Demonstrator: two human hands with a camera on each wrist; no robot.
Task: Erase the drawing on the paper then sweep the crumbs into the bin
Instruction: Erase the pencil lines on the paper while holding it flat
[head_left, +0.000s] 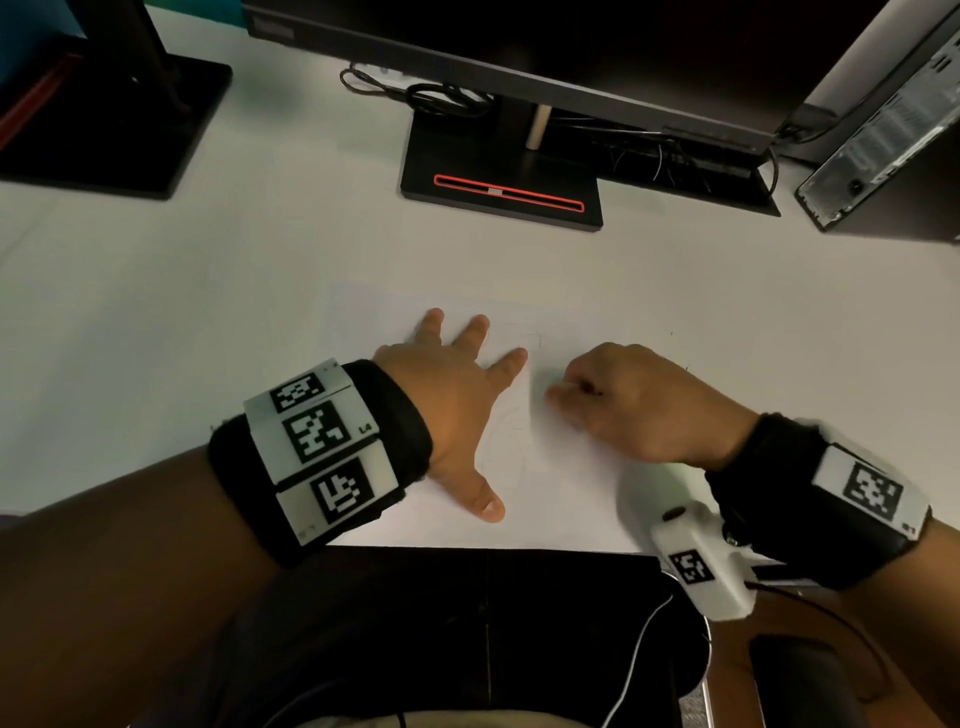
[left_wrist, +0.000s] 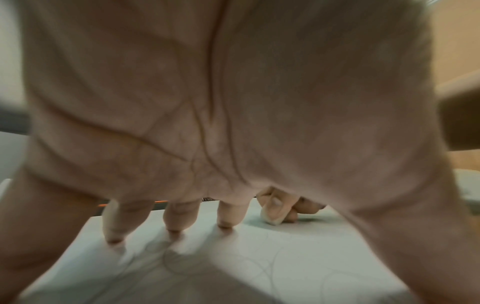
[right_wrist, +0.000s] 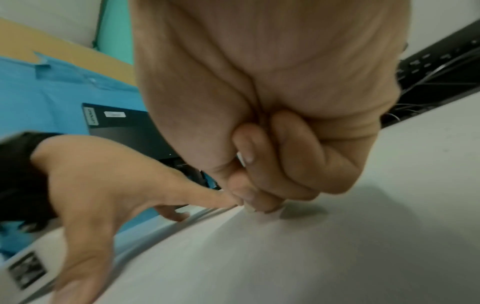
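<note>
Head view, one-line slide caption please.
Left hand pins white paper sheet; right hand rubs faint pencil drawing.

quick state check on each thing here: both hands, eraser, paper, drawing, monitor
left hand: fingers spread, pressing the paper flat
right hand: pinching the eraser
eraser: tip down on the paper
paper: flat on the desk
drawing: faint lines remain
monitor: screen dark
</note>
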